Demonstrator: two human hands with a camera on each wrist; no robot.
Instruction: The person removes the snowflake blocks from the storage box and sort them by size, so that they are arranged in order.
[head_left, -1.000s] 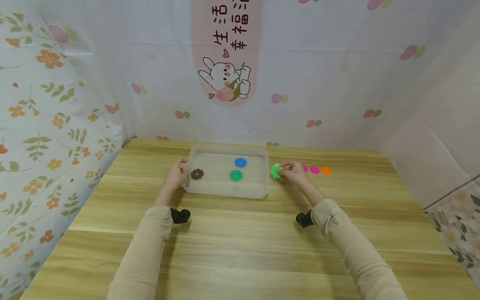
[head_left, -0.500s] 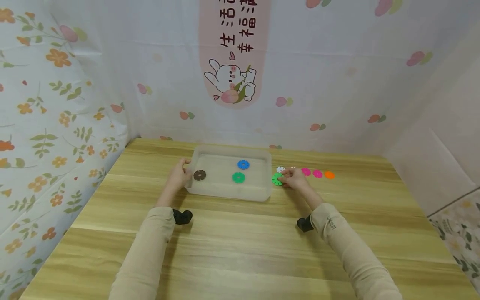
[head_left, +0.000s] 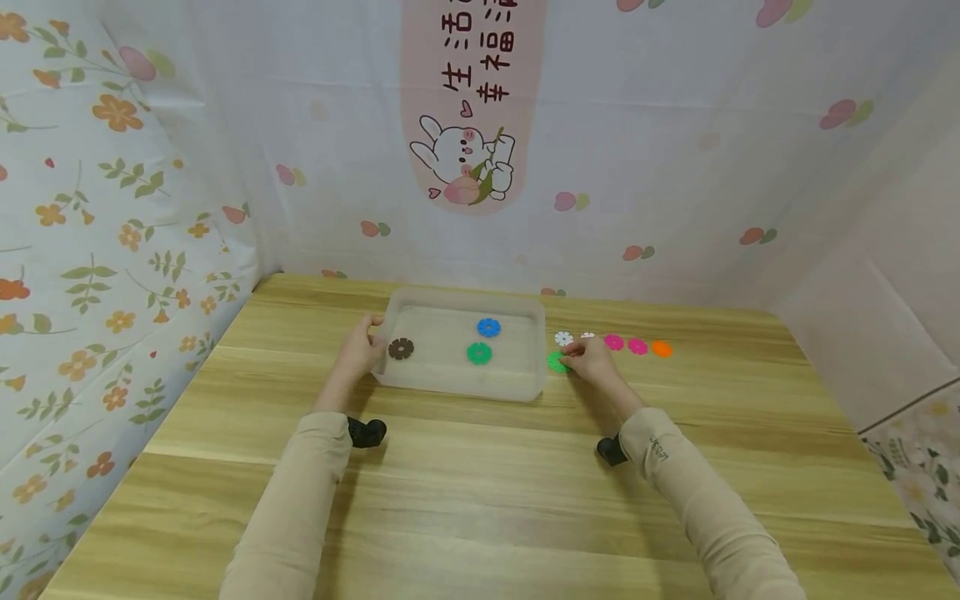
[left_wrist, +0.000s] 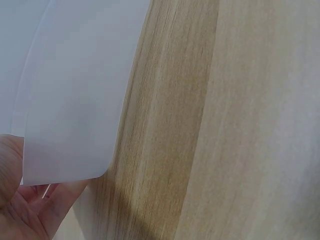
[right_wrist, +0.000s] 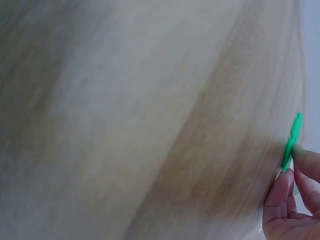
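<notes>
My left hand grips the left end of a shallow, translucent plastic box. In the left wrist view the thumb is at the rim, with fingers against the outer wall. Inside the box lie a brown notched disc, a blue one and a dark green one. Just right of the box, my right hand pinches a bright green notched disc. The right wrist view shows this green disc edge-on between thumb and fingers, tilted; whether it touches the table cannot be told.
Behind the right hand a row of discs runs rightward: a white disc, another white disc partly hidden, two pink discs and an orange disc. A printed cloth hangs behind the wooden table.
My right hand has brought the green disc toward me and lower, in front of the white discs, which now show behind it. The left hand stays on the box. The head view has shifted slightly.
</notes>
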